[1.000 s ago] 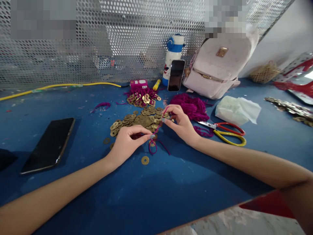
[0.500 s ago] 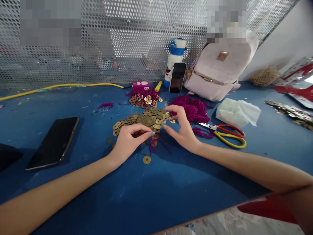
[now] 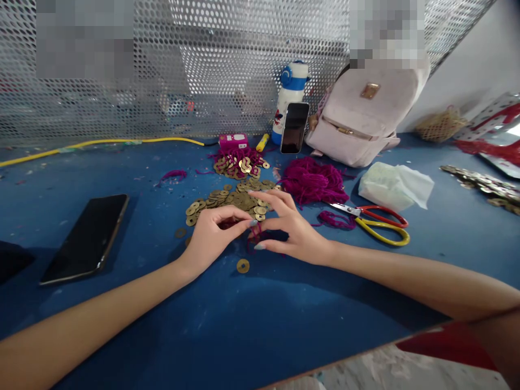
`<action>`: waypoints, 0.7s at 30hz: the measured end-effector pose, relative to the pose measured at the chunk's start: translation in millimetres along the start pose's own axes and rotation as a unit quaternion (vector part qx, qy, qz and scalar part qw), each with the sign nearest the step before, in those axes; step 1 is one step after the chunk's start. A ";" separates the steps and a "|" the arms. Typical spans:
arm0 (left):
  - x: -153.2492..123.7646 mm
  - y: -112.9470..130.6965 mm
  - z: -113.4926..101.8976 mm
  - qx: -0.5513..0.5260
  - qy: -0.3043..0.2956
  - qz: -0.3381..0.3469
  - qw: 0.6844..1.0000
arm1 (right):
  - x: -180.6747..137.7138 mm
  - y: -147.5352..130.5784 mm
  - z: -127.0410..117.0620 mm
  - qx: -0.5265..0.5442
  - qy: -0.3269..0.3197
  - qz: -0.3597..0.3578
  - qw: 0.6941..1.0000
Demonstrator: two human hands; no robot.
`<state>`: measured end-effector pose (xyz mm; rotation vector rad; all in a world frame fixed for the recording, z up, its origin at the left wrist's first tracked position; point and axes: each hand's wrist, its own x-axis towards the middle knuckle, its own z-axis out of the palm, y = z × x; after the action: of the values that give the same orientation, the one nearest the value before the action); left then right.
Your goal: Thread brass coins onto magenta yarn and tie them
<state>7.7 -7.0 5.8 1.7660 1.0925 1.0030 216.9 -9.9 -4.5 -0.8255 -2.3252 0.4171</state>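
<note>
My left hand [image 3: 217, 233] is closed in a pinch on a thin purple cord [image 3: 255, 232], just in front of a heap of brass coins [image 3: 239, 199] with square holes. My right hand [image 3: 298, 230] is at the cord from the right, fingers spread and thumb apart from the forefinger; its fingertips partly cover the cord's loop. One loose coin [image 3: 242, 266] lies on the blue table below both hands. Behind the right hand sits a bundle of purple yarn [image 3: 314, 181].
Scissors [image 3: 377, 219] with red and yellow handles lie right of the yarn, near a pale wrapped packet [image 3: 394, 187]. A dark phone [image 3: 87, 238] lies at left. Along the back stand a bottle [image 3: 290, 92], a propped phone [image 3: 295, 129] and a backpack [image 3: 357, 119].
My right hand has come down and left, from above the coins to the cord beside my left hand's fingertips. The left hand keeps its pinch in nearly the same place.
</note>
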 end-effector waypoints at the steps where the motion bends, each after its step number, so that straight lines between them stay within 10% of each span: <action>1: -0.3 0.5 0.1 0.003 -0.003 0.002 1.000 | 0.0 0.2 1.6 0.011 -0.012 0.007 1.000; 8: 0.2 -2.1 0.8 0.015 0.003 -0.003 1.000 | -3.9 -5.1 1.2 0.009 0.113 0.043 0.993; 21: -0.1 -5.5 0.5 -0.010 0.008 0.019 1.000 | -3.5 -1.8 3.0 -0.035 0.067 0.005 0.997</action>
<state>6.6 -5.6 0.6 1.7718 1.0590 1.0494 216.2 -13.8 -7.5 -0.8723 -2.2219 0.2777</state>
